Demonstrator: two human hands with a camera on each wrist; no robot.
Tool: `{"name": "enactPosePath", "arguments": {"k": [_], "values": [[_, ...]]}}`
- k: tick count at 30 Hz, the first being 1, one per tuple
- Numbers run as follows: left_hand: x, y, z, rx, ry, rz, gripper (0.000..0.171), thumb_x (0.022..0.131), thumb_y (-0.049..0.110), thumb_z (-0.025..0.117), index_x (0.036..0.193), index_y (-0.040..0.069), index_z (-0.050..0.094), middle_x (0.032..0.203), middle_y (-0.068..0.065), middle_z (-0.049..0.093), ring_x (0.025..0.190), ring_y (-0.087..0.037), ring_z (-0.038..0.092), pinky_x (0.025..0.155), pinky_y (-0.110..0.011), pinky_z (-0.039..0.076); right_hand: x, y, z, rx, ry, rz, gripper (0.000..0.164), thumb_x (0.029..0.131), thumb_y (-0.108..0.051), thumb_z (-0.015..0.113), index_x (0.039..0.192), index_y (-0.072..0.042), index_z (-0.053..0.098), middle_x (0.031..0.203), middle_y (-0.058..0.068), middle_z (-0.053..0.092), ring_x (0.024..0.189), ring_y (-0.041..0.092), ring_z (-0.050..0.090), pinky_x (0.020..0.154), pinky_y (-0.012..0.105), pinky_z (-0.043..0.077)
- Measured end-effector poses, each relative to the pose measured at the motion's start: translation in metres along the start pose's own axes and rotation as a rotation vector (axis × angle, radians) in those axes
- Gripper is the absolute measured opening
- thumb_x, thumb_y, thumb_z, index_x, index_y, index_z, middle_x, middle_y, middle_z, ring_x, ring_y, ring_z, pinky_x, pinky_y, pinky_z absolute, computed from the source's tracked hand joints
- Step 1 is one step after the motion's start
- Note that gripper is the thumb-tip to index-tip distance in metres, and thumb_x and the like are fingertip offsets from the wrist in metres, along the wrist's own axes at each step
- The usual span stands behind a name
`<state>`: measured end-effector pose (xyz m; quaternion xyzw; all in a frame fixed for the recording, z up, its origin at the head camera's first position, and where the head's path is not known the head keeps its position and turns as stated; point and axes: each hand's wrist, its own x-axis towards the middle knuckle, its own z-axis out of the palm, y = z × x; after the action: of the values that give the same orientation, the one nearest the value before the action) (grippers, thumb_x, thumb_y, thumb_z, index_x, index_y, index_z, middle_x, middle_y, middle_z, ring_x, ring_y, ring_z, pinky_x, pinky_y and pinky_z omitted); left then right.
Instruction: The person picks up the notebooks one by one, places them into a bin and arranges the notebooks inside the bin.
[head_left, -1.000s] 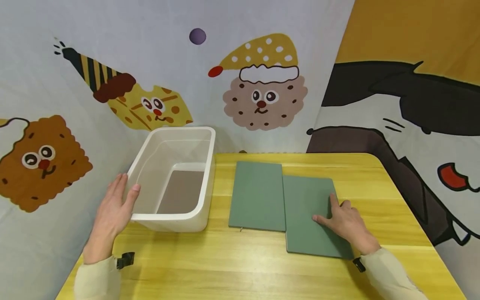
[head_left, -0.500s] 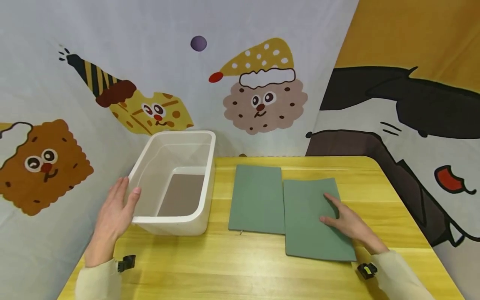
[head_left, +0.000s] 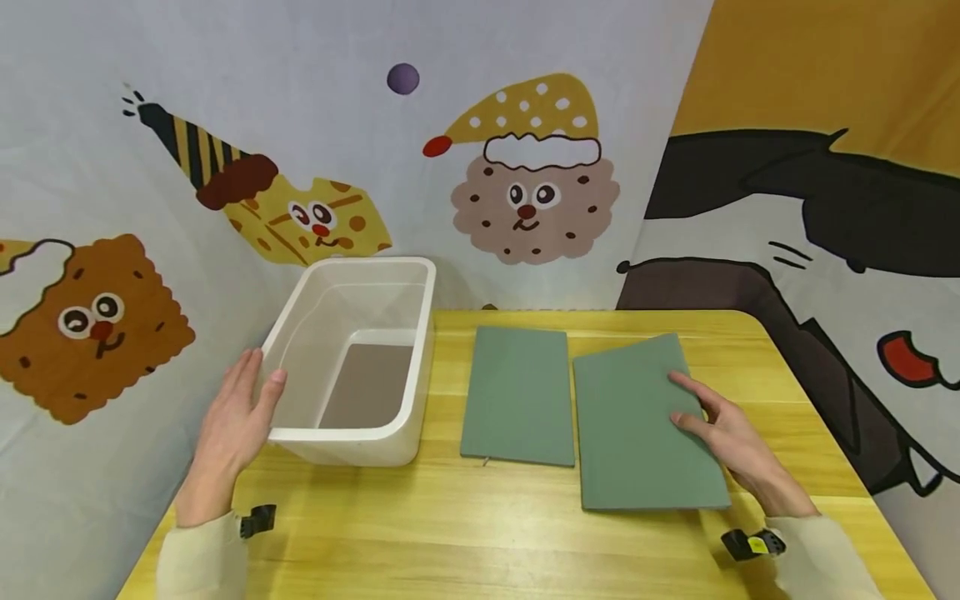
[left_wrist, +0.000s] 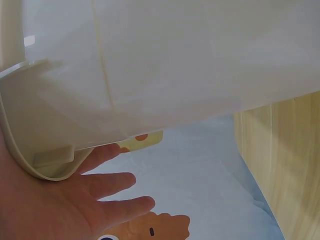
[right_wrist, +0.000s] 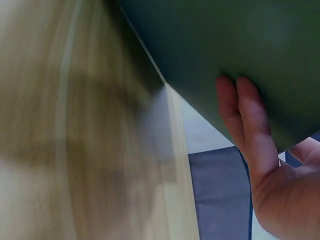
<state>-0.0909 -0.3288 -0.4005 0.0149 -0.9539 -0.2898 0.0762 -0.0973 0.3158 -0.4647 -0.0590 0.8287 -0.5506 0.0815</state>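
Observation:
My right hand point(head_left: 738, 442) grips the right edge of a green notebook point(head_left: 637, 437), thumb on top and fingers underneath. In the right wrist view, two fingers point(right_wrist: 255, 120) press against the underside of the notebook point(right_wrist: 200, 45), which is tilted and raised off the table on that side. A second green notebook point(head_left: 517, 396) lies flat to its left, a small tab of ribbon showing at its lower edge. My left hand point(head_left: 236, 417) rests at the near left corner of a white plastic bin point(head_left: 401, 442), its fingers extended along the outside.
The yellow wood-grain table point(head_left: 450, 533) has a rounded far right corner. Behind and beside it hangs a cloth point(head_left: 420, 183) printed with cartoon figures. Inside the bin, only a brown-grey bottom point(head_left: 371, 387) is visible.
My right hand has taken hold of the right notebook's edge, lifted that side and drawn it slightly right, widening the gap between the notebooks. The left hand stays at the bin.

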Motion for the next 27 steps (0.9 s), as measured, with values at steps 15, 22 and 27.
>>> {"name": "enactPosePath", "arguments": {"k": [15,22,27], "values": [[0.003,0.0,0.0,-0.01,-0.003,-0.005,0.073,0.112,0.048,0.029,0.165,0.0,0.012,0.17,-0.027,0.007,0.151,-0.057,0.009,0.113,-0.078,0.012,-0.002,-0.035,0.006,0.08,0.113,-0.049,0.066,0.108,-0.021,0.059,0.166,-0.021,0.029,0.174,0.002,0.008,0.159,0.023,-0.005,0.094,0.003,0.034],[0.003,0.001,0.0,-0.018,-0.001,-0.012,0.073,0.112,0.049,0.029,0.165,0.0,0.012,0.17,-0.025,0.007,0.152,-0.056,0.008,0.113,-0.078,0.011,-0.001,-0.054,0.012,0.186,0.114,-0.047,0.066,0.106,-0.018,0.061,0.165,-0.024,0.031,0.174,0.003,0.009,0.151,0.017,0.023,0.09,0.01,0.046],[0.003,0.001,0.0,-0.024,-0.009,-0.011,0.073,0.112,0.049,0.029,0.166,0.003,0.011,0.171,-0.023,0.005,0.153,-0.054,0.007,0.114,-0.077,0.01,-0.001,-0.067,0.018,0.252,0.117,-0.062,0.066,0.106,-0.016,0.062,0.164,-0.025,0.033,0.173,0.005,0.014,0.142,0.011,0.036,0.089,0.013,0.049]]}}
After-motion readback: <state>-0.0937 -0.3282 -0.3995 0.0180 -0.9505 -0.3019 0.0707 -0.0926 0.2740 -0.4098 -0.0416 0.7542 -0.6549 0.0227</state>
